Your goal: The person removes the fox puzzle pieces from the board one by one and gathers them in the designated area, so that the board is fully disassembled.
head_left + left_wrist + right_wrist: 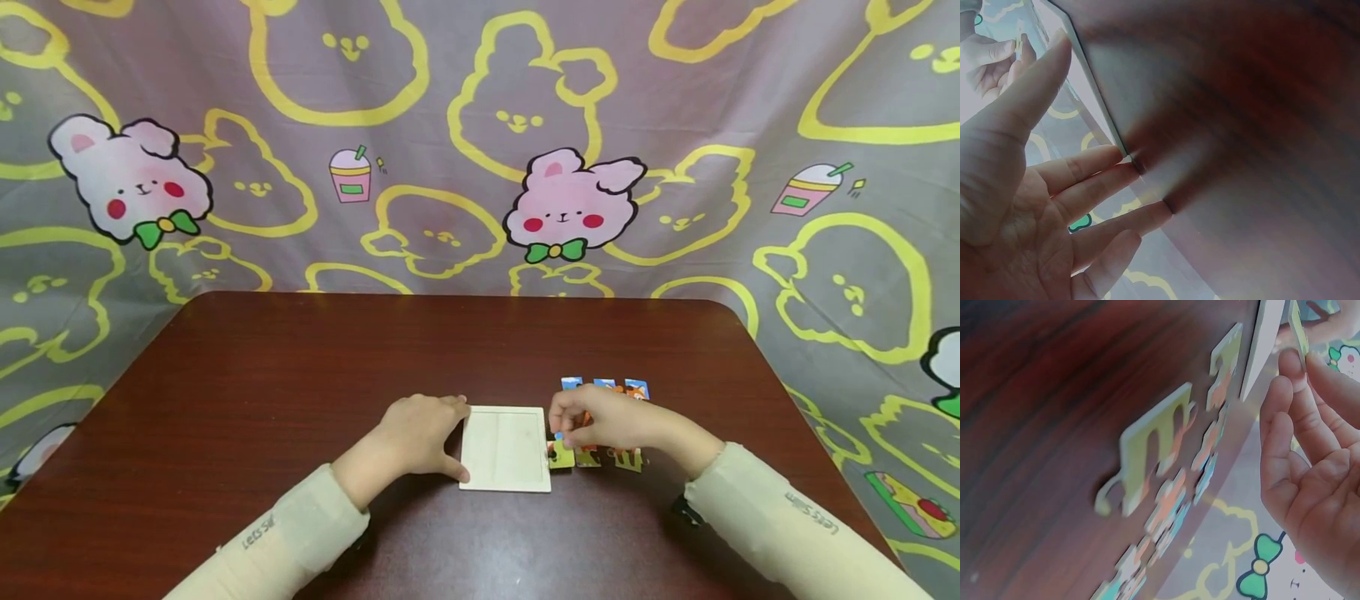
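Observation:
A pale square wooden puzzle tray (505, 450) lies on the table between the hands. My left hand (420, 435) is at its left side, thumb at the near corner and index finger at the far corner. In the left wrist view its fingers (1094, 184) stretch out nearly straight, tips at the tray's edge and on the tabletop. My right hand (600, 417) pinches a yellowish puzzle piece (1298, 331) between thumb and index finger, just right of the tray. Several loose puzzle pieces (1154, 444) with yellow, orange and blue print lie below that hand, partly hidden by it from above.
The dark reddish-brown table (300, 358) reaches back to a patterned curtain (450, 125) with bears and rabbits. The loose pieces sit in rough rows to the right of the tray, their blue-topped ones (637, 389) farthest back.

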### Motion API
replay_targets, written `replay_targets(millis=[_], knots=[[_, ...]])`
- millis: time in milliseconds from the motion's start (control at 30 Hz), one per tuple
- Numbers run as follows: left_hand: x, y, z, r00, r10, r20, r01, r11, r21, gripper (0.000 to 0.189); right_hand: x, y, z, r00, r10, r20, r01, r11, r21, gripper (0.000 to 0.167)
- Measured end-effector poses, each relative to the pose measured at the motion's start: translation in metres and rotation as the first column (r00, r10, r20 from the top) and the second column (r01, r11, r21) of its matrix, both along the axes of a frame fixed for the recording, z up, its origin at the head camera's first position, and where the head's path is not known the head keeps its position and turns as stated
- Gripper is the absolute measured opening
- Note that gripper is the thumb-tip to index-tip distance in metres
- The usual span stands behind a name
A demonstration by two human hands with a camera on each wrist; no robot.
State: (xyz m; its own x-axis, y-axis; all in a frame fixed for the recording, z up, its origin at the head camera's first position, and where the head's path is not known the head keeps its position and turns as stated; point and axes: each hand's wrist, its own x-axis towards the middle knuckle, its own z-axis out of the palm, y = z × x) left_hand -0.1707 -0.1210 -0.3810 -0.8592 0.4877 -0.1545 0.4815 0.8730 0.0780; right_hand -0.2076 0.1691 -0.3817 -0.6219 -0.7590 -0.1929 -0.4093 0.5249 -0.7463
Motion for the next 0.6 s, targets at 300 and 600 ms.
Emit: replay_targets(millis=[300,600], knots=[[0.000,0.000,0.000,1.000,-0.004,0.004,0.004,1.000,-0.005,0.087,-0.001,0.021,0.004,0.998,-0.028,-0.057,0.027,0.999,-0.019,0.010],[-0.001,0.000,-0.001,1.000,-0.001,0.001,0.001,1.000,-0.012,0.088,-0.001,0.046,0.006,0.994,-0.070,-0.080,0.068,0.997,-0.028,0.009]])
